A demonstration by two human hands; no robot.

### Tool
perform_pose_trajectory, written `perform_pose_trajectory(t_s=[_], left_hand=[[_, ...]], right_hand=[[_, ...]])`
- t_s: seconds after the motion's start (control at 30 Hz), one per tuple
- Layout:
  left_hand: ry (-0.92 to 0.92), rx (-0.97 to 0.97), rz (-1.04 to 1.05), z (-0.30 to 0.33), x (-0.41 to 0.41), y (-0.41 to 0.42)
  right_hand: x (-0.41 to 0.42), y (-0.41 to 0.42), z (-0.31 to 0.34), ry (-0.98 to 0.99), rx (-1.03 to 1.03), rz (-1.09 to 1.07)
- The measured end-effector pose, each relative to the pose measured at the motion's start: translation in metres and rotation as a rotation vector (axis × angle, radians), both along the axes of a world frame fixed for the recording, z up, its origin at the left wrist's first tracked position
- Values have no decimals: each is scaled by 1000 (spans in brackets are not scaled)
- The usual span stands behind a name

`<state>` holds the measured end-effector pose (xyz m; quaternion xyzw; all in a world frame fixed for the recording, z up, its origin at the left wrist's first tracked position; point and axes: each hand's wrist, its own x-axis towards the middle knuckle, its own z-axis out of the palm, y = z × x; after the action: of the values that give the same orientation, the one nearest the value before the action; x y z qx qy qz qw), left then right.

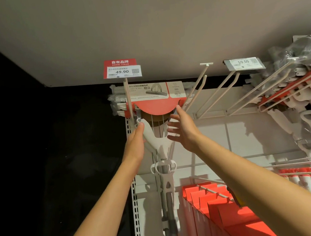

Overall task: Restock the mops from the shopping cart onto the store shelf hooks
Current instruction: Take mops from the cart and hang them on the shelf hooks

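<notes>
Mop (158,142) hangs straight ahead and above us, shaft vertical, head up at the far hook (128,99) under the 49.90 tag (122,71). Our left hand (135,143) grips its yoke's left arm; right hand (183,132), fingers spread, holds nothing just right of it.

Head view, upward, near shelf (212,150)

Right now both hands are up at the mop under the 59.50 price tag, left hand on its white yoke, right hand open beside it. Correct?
Not quite. In the head view the mop hangs under the 49.90 price tag, not the 59.50 one, which sits further right. The rest holds: left hand on the white yoke, right hand open beside it.
</notes>
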<state>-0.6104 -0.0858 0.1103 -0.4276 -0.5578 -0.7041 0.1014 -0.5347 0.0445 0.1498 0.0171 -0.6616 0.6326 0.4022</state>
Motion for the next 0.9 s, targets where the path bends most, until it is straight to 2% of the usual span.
perform_pose_trajectory(t_s=[0.17, 0.4, 0.67, 0.77, 0.9], left_hand=[[321, -97, 220, -13, 16, -31], [528, -279, 641, -40, 66, -81], [618, -487, 1077, -101, 127, -124], [587, -539, 1155, -126, 160, -137], [515, -567, 1157, -158, 210, -155]], right_hand=[[37, -39, -16, 115, 152, -51], [88, -75, -56, 279, 376, -207], [146, -95, -125, 294, 572, -383], [166, -101, -152, 259, 610, -384], [194, -113, -189, 220, 663, -355]])
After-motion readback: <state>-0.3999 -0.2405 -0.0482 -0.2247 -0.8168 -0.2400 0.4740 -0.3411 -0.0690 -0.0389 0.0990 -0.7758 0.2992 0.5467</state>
